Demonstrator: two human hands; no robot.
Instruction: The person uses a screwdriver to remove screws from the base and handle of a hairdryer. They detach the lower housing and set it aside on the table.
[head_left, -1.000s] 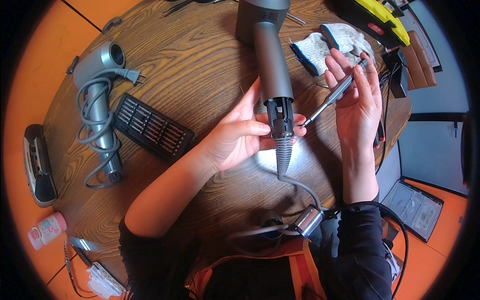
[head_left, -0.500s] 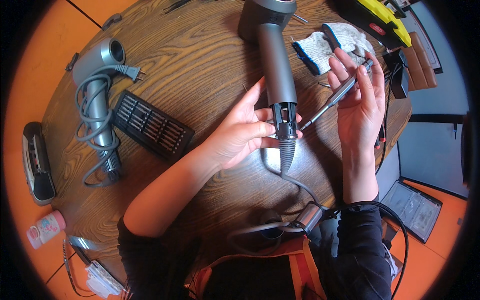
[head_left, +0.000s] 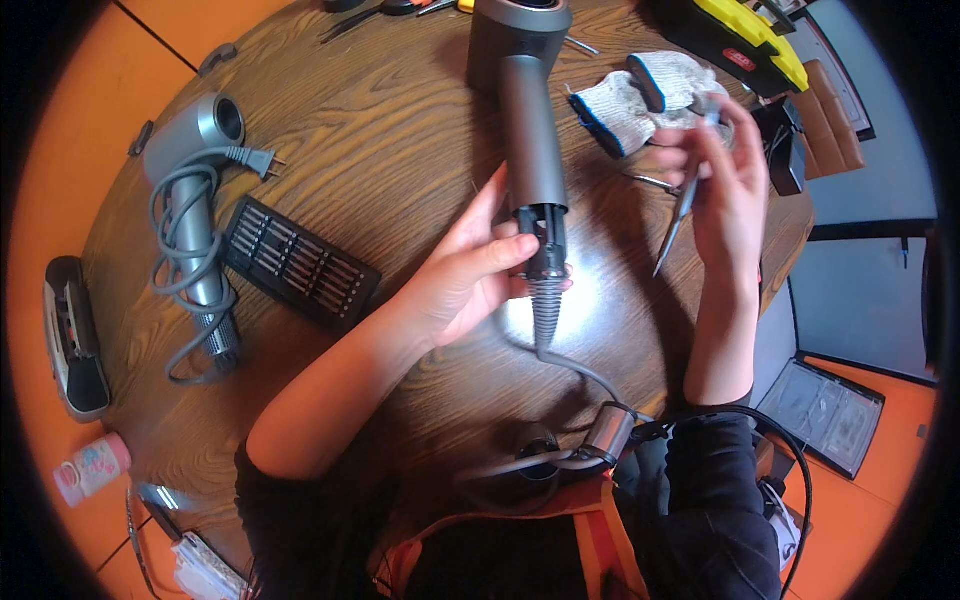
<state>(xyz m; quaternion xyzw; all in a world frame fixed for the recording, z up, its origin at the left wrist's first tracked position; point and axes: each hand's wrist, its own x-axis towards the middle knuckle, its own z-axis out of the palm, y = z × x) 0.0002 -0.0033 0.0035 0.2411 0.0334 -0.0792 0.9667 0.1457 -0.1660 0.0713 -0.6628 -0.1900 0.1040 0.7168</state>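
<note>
The left hand (head_left: 450, 285) is clamped round the dark dryer's (head_left: 533, 135) exposed handle end over the table (head_left: 420, 100), the right hand (head_left: 730, 180) pinching a screwdriver (head_left: 684, 208) clear of it: handle work, seemingly, with steady support and careful tip alignment called for next.

Round wood-grained table (head_left: 400, 100), orange floor (head_left: 100, 110), bright light patch (head_left: 577, 300)
</note>
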